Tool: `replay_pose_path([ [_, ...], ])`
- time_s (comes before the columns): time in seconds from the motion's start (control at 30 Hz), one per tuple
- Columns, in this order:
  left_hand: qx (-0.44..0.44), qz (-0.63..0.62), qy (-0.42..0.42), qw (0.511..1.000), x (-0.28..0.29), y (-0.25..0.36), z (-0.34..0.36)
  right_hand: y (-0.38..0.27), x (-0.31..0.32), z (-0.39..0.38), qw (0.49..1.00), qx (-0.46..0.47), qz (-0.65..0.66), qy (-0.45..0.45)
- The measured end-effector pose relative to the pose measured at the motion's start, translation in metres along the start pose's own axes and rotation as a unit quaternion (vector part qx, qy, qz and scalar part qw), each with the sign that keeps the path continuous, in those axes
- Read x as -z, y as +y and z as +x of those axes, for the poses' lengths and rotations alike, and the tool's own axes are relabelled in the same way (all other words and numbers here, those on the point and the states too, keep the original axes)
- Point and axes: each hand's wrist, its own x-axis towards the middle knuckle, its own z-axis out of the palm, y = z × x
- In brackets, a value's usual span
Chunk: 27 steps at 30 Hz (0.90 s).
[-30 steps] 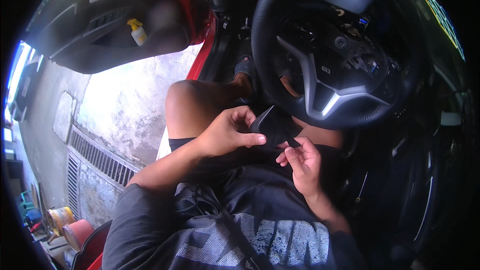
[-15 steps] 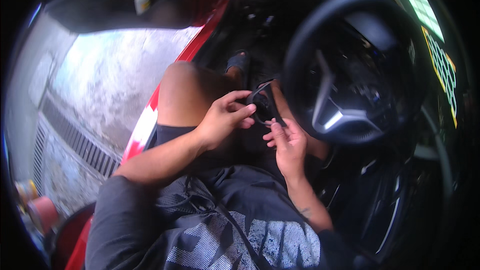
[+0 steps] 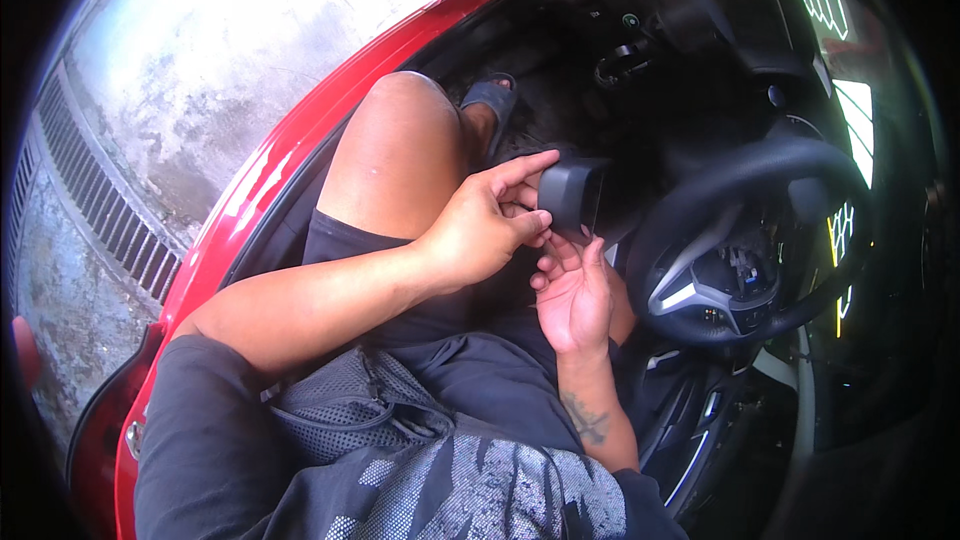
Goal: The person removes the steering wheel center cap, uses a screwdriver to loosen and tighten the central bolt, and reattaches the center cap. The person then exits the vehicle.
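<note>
My view has swung right and closer over the last second: the yellow bottle in the open door pocket has left the frame, and the black round steering wheel (image 3: 755,240) now sits to the right of my hands rather than above them.

The small black moulded plastic cover piece (image 3: 572,196) has stayed in my grip throughout and is now raised in front of my bare left knee (image 3: 395,155), just left of the wheel rim.

My left hand (image 3: 480,230) is curled around the cover's near edge, index finger laid along its top and thumb pressed beneath. My right hand (image 3: 575,295) is half open, palm up, fingertips touching the cover's lower edge without enclosing it.

No package or label shows. Lit green-white patterned panels (image 3: 820,0) glow at upper right.
</note>
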Motion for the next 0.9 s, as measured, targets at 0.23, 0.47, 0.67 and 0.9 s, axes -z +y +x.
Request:
replay_pose_path([
  [0.23,0.006,-0.051,-0.028,0.998,0.005,0.011,-0.006,0.006,0.005,0.006,0.999,-0.018,0.032,-0.004],
  [0.47,-0.165,0.223,0.024,0.960,0.001,0.003,0.008,0.009,-0.004,0.002,0.992,0.088,-0.071,0.051],
  [0.67,0.005,0.221,-0.098,0.970,-0.014,0.020,0.045,0.003,0.007,0.005,0.986,0.139,-0.072,0.052],
  [0.9,-0.078,0.302,-0.145,0.939,-0.040,0.002,0.103,0.003,0.008,0.012,0.981,0.164,-0.026,0.097],
])
